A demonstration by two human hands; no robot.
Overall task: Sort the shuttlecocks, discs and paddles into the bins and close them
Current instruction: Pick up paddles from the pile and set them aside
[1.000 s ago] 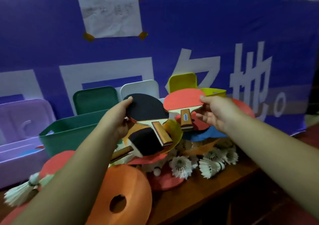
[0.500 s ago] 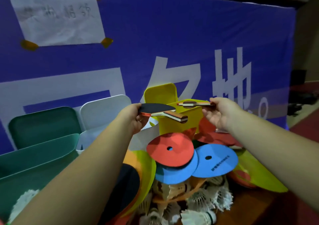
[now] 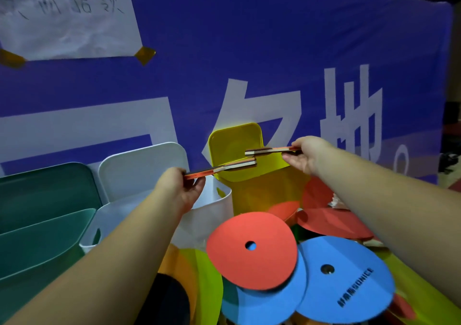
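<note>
Green plastic bin point(image 3: 37, 227): far out to the left of the left hand, lid tipped up, mouth open.
White plastic bin point(image 3: 209, 207): directly under and behind the left hand, lid up as well.
Left hand point(image 3: 179, 190): pinching the blade end of a red-faced wooden paddle point(image 3: 222, 168), thumb on top and fingers beneath.
That paddle: held level and seen edge-on, its handle reaching right over the yellow bin's mouth.
Yellow plastic bin point(image 3: 262, 195): between the two hands, its lid standing up against the blue banner point(image 3: 274, 50).
Second wooden paddle point(image 3: 269, 150): level, a little higher, its handle pointing left above the other handle; I cannot tell whether they touch.
Right hand point(image 3: 308, 156): pinching that paddle by its blade.
Red foam disc point(image 3: 252, 249): below both hands, lying over blue foam discs point(image 3: 344, 282) in a loose heap.
Risk: both paddles are held only by the blade edge, so the handle weight could lever one out of the pinch.
Risk: released together, the two handles may knock, and a paddle could bounce off the yellow rim onto the discs.
Risk: the left paddle's blade hangs over the white bin, so a slip there could sort it wrongly.
</note>
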